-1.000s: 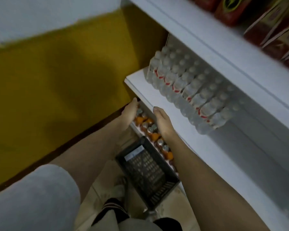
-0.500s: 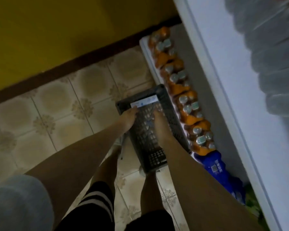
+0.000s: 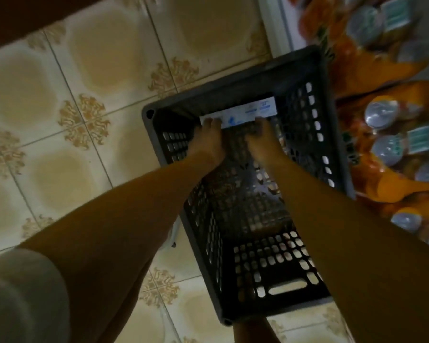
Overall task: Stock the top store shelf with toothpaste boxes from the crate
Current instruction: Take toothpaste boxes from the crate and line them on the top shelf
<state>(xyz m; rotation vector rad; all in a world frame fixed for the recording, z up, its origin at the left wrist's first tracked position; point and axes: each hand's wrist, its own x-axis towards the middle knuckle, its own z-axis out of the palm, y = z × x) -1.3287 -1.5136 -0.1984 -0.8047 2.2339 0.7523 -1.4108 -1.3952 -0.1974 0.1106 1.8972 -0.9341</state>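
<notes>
Two hands are reaching into the dark perforated plastic crate [image 3: 315,125] standing on the patterned beige tiled floor [image 3: 104,53]. The left hand [image 3: 206,142] is touching one end of the single white-and-blue cardboard toothpaste box [image 3: 243,112] lying along the crate's far wall; the right hand [image 3: 261,139] is curling its fingers at the other end, though whether either is truly gripping is unclear. Lifting it level is advisable, keeping clear of the orange bottled drinks [image 3: 382,125] beside the crate.

Orange drink bottles [image 3: 382,115] line the patterned tile floor [image 3: 97,78].
</notes>
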